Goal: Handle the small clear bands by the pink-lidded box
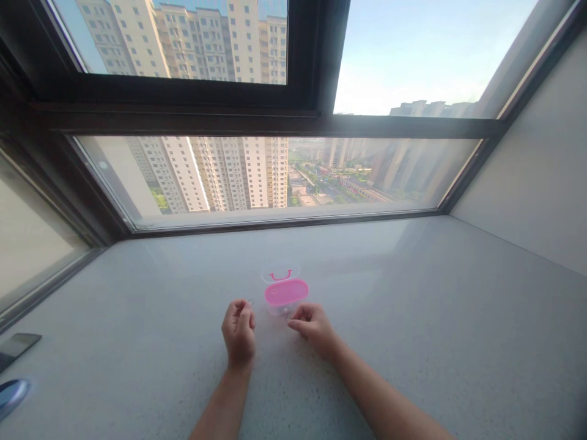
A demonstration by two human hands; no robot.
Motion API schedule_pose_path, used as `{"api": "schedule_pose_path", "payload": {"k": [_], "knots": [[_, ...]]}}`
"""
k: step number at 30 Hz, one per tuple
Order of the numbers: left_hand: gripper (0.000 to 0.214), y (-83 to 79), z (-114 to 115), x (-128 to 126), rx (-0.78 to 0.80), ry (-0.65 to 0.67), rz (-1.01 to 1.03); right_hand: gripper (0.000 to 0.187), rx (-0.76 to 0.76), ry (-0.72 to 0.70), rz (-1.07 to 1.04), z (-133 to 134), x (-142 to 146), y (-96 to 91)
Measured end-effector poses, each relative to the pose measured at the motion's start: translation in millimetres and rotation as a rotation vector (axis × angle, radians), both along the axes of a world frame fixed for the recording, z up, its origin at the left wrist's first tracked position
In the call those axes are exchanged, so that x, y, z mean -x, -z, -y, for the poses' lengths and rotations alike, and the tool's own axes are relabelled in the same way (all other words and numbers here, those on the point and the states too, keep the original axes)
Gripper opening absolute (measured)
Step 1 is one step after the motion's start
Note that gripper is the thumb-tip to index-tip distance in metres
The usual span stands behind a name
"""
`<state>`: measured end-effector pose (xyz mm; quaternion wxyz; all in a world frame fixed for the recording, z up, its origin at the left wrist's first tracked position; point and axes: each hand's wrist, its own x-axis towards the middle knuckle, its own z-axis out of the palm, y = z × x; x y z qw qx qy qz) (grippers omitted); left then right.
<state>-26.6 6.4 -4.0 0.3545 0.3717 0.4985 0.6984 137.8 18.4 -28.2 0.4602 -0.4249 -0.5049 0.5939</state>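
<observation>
Pink box [296, 291] sits open mid-sill [413, 318], btwn the window edge & the arms, well in from the side edges; clear lid [279, 269] w/ pink handle [280, 279] lies back twd window edge. L hand [239, 333] pinches a thin loop [251, 302], clear of box; R hand [314, 329] pinches a small dark loop [288, 318] by box's front wall. Prob. midway: opening done, both loops out, lid unshut. Faint mark in box, can't tell what; total no. of pcs unclear.
</observation>
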Motion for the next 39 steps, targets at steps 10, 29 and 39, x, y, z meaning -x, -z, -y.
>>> {"api": "schedule_pose_path", "payload": {"k": [10, 29, 39], "knots": [[0.008, -12.3, -12, 7, -0.041, 0.031, 0.214, 0.024, 0.071, 0.034, -0.27, -1, -2, -7.1], [0.012, -6.7, 9, -19, 0.065, 0.297, -0.284, 0.023, 0.133, -0.032, -0.4, 5, 4, -16.7], [0.016, -9.2, 10, -19, 0.089, 0.34, -0.378, 0.022, 0.191, -0.007, -0.497, 2, 7, -15.0]]}}
